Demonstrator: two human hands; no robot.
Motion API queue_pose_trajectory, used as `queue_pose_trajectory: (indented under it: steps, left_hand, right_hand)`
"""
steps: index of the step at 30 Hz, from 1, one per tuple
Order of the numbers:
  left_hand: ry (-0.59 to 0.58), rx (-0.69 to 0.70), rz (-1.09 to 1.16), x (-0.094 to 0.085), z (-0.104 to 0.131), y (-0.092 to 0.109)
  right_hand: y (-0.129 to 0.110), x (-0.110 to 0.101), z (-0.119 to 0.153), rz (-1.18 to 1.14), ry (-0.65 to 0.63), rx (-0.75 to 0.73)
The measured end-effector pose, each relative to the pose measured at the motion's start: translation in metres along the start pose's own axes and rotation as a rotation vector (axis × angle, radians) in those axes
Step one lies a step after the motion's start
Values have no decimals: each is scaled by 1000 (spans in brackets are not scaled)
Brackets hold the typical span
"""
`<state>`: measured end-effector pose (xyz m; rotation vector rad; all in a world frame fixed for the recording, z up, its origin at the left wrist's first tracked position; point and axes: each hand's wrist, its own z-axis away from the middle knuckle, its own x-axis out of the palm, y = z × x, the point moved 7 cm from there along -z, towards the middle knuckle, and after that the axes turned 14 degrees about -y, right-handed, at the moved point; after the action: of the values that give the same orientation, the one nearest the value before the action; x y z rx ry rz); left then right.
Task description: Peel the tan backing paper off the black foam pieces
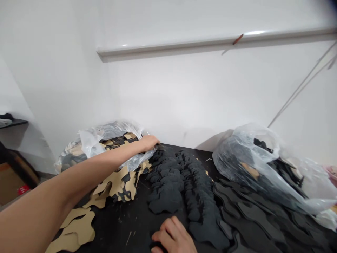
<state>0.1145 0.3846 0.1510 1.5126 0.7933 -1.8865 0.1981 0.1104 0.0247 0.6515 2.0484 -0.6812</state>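
Risk, as a judgement: your left hand [149,142] is stretched far across to the middle of the frame, fingers curled down over the far end of the rows of black cut pieces [179,175], right where they meet the clear plastic bag [105,140] at centre left. A drag from there could fan the overlapped rows out of order, or catch the bag's loose film and tip tan pieces [116,182] onto the black table [123,221]. Whether those fingers pinch anything, I cannot tell; the tips are hidden.

Your right hand [172,237], bottom centre, lies knuckles up, fingers bent, at the near end of the rows; its grip is not visible either.

The black pieces look thin, matte, flexible and shingled in two long lines. A second bag [250,154] sits at right, partly over larger black sheets [252,218].
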Motion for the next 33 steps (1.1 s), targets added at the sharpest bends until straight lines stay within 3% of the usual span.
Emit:
queue_pose_trajectory:
  steps: [5,9,12,16,19,22,24,28,30,33]
  left_hand:
    - [271,-9,128,-22,61,-32]
    - [409,-36,139,-18,129,-43]
    - [437,-35,106,3,172,-36]
    - [326,67,46,55,201,-2]
    - [102,80,-73,98,207,21]
    - [1,28,-21,107,215,30]
    - [-22,27,45,91,219,34]
    - [69,20,112,30,204,30]
    - [67,-18,108,8,177,14]
    - [-60,-46,111,5,116,-16]
  right_hand:
    - [0,-10,-3,-70,-168,90]
    - [-2,-10,-3,-99,-211,103]
    - [-3,-11,-4,-105,-255,122]
    - [-4,-11,-5,-82,-322,158]
    - [-5,-11,-5,-77,-322,156]
    - [-3,-10,-4,-77,-276,139]
    - [-2,-10,-4,-71,-243,125]
    - [-1,-8,-3,-59,-223,107]
    - [1,-6,-3,-53,-230,110]
    - [6,1,1,-46,-239,130]
